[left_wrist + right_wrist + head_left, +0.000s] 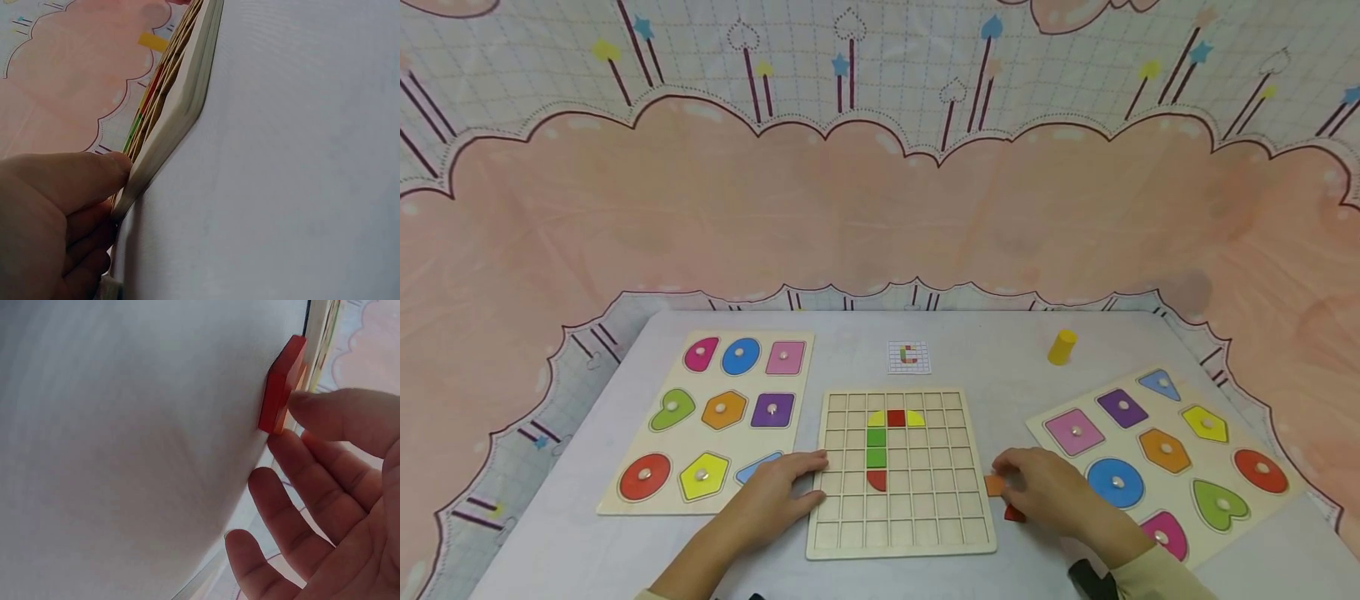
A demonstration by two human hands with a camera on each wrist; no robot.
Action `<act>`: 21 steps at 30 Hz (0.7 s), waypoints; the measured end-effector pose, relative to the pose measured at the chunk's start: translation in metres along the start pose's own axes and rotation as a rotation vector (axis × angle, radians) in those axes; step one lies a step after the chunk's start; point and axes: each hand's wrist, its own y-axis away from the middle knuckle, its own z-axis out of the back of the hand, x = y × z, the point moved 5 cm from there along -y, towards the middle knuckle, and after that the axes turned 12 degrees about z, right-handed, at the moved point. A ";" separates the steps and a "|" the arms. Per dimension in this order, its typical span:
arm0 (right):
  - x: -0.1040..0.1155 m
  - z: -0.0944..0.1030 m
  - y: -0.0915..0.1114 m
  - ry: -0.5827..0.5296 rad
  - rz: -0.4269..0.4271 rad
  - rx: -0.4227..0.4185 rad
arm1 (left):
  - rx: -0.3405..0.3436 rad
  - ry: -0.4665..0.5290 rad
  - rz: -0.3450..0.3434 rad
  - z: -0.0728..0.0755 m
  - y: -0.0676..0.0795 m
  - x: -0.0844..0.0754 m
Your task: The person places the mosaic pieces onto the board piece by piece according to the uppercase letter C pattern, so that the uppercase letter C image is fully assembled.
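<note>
A wooden grid board lies in the middle of the table. On it sit a red square tile between two yellow quarter-round tiles, two green squares and a red quarter-round tile. My left hand touches the board's left edge with thumb and fingertips, thumb and index apart. Just off the board's right edge, my right hand pinches an orange tile between thumb and index finger. Beside it is a red tile, partly covering the orange one in the right wrist view.
Behind the board lies a small printed card with a coloured grid pattern. A yellow cylinder stands at the back right. Knobbed shape puzzles flank the board, one at left and one tilted at right, under my right forearm.
</note>
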 end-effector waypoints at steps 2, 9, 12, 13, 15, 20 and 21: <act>0.000 0.000 0.000 0.001 0.000 0.007 | 0.000 -0.001 0.002 0.000 0.000 0.000; 0.000 0.001 -0.002 0.016 0.022 0.019 | -0.003 -0.005 0.004 0.000 -0.001 0.000; 0.001 0.001 -0.003 0.042 0.027 0.025 | -0.003 -0.007 -0.001 0.000 -0.001 0.000; 0.001 0.001 -0.003 0.049 0.025 0.026 | -0.004 -0.008 -0.004 0.000 -0.001 0.000; 0.001 0.000 -0.004 0.056 0.017 0.031 | -0.004 -0.009 -0.007 -0.001 -0.001 0.000; 0.002 0.000 -0.003 0.044 0.017 0.041 | -0.004 -0.010 -0.008 0.000 0.000 0.000; 0.002 0.000 -0.003 0.041 0.022 0.041 | -0.004 -0.010 -0.008 0.000 0.000 0.000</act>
